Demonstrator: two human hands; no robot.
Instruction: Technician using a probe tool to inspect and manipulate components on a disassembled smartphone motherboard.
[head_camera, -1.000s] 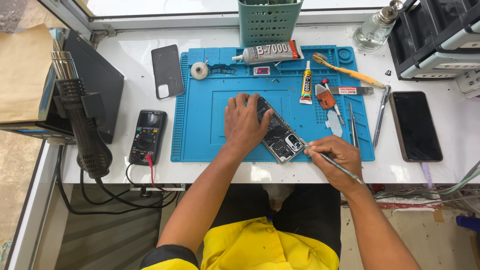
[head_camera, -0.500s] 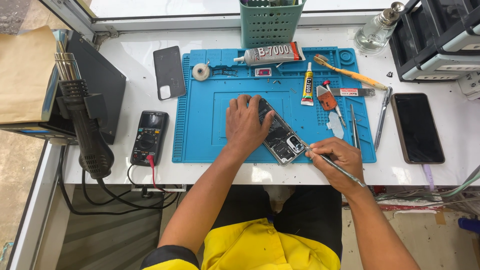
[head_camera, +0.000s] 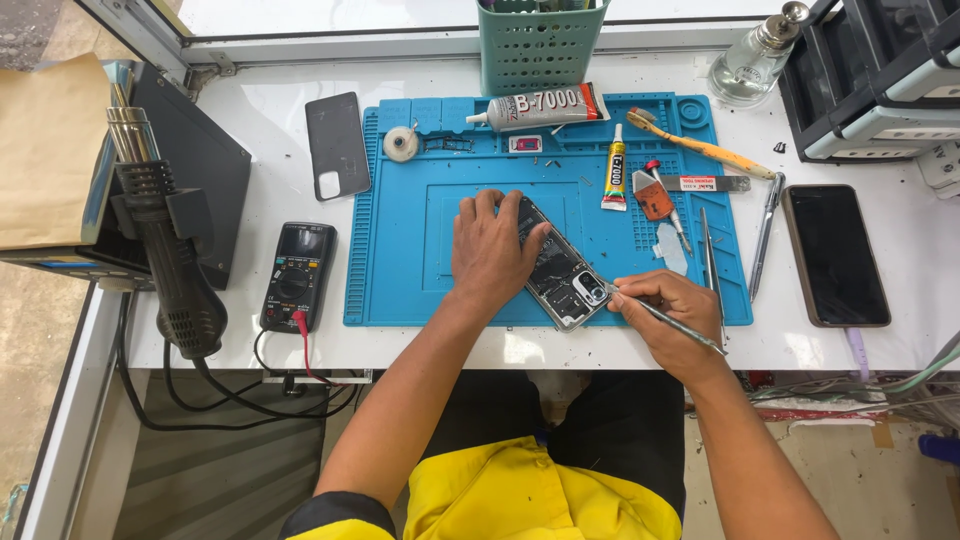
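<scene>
Now left hand (head_camera: 492, 252) steadies opened phone (head_camera: 562, 278); right hand (head_camera: 672, 318) pinches tweezers (head_camera: 668, 318).

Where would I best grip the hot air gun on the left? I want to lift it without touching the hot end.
Grip the hot air gun by its black handle, the lower part nearest the table's front edge, coming from the front. The metal nozzle points away toward the window, and the cord leaves the handle's bottom end.

Yellow shirt (head_camera: 540, 495) with dark sleeve cuff (head_camera: 330, 515); dark trousers (head_camera: 600, 420); forearms bare, no gloves or rings seen
</scene>
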